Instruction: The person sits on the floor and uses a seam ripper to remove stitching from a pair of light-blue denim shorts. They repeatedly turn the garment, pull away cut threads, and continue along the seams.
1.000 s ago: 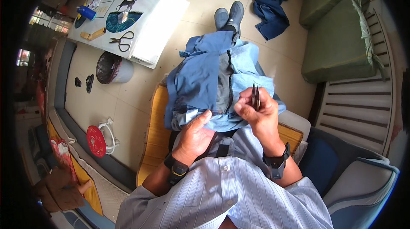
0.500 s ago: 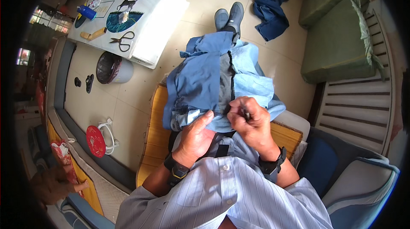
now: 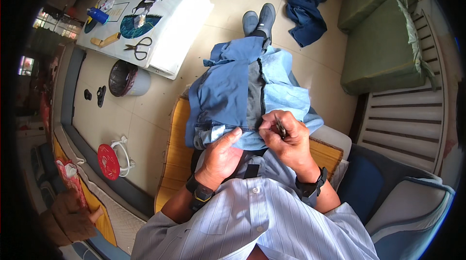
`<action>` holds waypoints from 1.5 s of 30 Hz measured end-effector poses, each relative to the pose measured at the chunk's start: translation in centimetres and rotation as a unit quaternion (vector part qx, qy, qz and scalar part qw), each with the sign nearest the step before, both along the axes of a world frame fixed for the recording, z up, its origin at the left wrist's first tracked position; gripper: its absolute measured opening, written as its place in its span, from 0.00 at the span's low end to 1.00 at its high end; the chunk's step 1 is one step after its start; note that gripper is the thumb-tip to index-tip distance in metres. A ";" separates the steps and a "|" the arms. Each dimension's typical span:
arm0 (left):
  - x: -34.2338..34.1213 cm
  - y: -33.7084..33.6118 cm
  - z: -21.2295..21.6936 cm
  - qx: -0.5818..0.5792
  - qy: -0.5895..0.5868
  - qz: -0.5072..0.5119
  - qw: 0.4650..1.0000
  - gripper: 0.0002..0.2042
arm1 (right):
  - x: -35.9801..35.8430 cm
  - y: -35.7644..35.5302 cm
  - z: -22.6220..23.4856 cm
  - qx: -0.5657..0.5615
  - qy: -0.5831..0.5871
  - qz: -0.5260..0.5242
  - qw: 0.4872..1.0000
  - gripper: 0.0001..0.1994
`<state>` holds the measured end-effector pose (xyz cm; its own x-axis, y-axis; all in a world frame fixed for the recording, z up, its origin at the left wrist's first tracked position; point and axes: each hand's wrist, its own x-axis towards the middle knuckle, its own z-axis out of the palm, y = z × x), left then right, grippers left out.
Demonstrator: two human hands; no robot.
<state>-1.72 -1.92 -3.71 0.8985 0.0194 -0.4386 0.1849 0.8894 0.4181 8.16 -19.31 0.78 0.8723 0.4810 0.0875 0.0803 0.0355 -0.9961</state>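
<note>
A blue garment (image 3: 218,92) with a grey strip and a dark frayed seam lies across my lap, its lighter blue side (image 3: 284,92) folded out to the right. My left hand (image 3: 221,155) grips its near edge, thumb on top beside a white label (image 3: 217,133), the other fingers mostly hidden. Just right of the seam's near end, my right hand (image 3: 289,138) is closed, with thumb and forefinger pinched at the cloth. A small dark metal tool (image 3: 280,128) pokes out of that fist; its full shape is hidden.
Scissors (image 3: 141,48), a wooden block (image 3: 106,40) and a blue object (image 3: 98,15) lie on the white table (image 3: 187,27). A bin (image 3: 138,83) and red-topped stool (image 3: 108,161) stand left. Dark blue cloth (image 3: 306,12) lies ahead; green-covered bundles (image 3: 383,51) are at right. Another person's blurred hand (image 3: 73,214) shows lower left.
My right hand has turned slightly, so more of the metal tool shows. My left hand keeps its hold on the garment. The other person's hand at lower left has moved.
</note>
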 end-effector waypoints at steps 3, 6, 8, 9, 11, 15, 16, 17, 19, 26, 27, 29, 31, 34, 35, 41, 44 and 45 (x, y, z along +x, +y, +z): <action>0.1 -0.1 0.3 0.015 -0.002 -0.004 1.000 0.16 | 0.3 0.3 -0.2 -0.059 -0.041 0.027 0.997 0.13; 0.2 0.0 1.1 0.024 -0.008 -0.004 1.000 0.14 | 0.6 0.3 -0.4 -0.060 -0.040 0.040 0.997 0.13; 0.3 -0.1 1.1 0.006 -0.004 -0.001 1.000 0.13 | 0.9 0.0 -0.8 0.007 0.099 -0.006 0.995 0.13; 0.3 -0.1 1.0 -0.002 -0.004 0.003 1.000 0.12 | 1.2 -0.2 -1.2 0.040 0.166 -0.027 0.985 0.13; 0.2 0.0 0.3 -0.016 -0.014 0.012 1.000 0.12 | 2.2 -1.5 -2.4 0.044 0.156 -0.093 0.982 0.10; 0.0 0.6 0.1 -0.040 0.006 0.016 0.999 0.11 | 3.3 -4.4 -3.4 -0.028 0.184 -0.122 0.975 0.04; 0.1 0.6 0.1 -0.039 0.011 0.021 0.999 0.12 | 3.1 -4.9 -3.5 -0.047 0.160 -0.082 0.983 0.05; 0.3 0.5 0.2 -0.037 0.017 0.025 0.999 0.12 | 2.9 -5.4 -3.6 -0.066 0.135 -0.042 0.988 0.06; 0.4 0.7 0.5 -0.043 0.008 0.027 0.999 0.13 | 2.7 -6.6 -4.0 -0.141 0.145 0.058 0.978 0.12; 0.8 1.7 -0.3 -0.071 -0.018 0.059 0.996 0.16 | 1.5 -8.7 -4.9 -0.288 -0.068 0.075 0.952 0.14; 0.9 1.6 0.4 -0.053 -0.012 0.071 0.996 0.17 | 1.4 -9.1 -5.1 -0.300 -0.072 0.053 0.950 0.14; 0.6 2.2 -0.4 -0.019 -0.019 0.079 0.997 0.19 | 0.9 -10.0 -5.2 -0.323 -0.081 0.007 0.943 0.12; 0.3 2.6 -0.8 0.017 -0.011 0.097 0.995 0.19 | 0.0 -10.8 -5.4 -0.284 -0.062 -0.025 0.956 0.11; -0.2 3.8 -1.8 0.034 -0.007 0.097 0.995 0.21 | -1.9 -11.1 -5.2 -0.254 -0.086 -0.023 0.963 0.10; -0.4 4.4 -2.0 0.041 -0.005 0.094 0.995 0.21 | -2.5 -11.0 -5.1 -0.249 -0.104 -0.014 0.963 0.10; -0.7 5.1 -2.6 0.065 0.033 0.102 0.992 0.22 | -3.9 -10.1 -6.0 -0.291 -0.066 0.000 0.954 0.10; -1.0 5.2 -3.0 0.061 0.040 0.112 0.991 0.22 | -3.5 -9.7 -5.5 -0.307 -0.074 0.038 0.948 0.09; -1.0 5.2 -3.0 0.062 0.035 0.113 0.991 0.22 | -3.2 -9.6 -5.3 -0.315 -0.080 0.055 0.944 0.09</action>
<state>-2.69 3.26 -6.73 0.8330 0.2733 -0.4810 0.0194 0.8544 0.5192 4.98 -28.94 -4.56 0.8141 0.5684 -0.1192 0.2620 -0.5426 -0.7981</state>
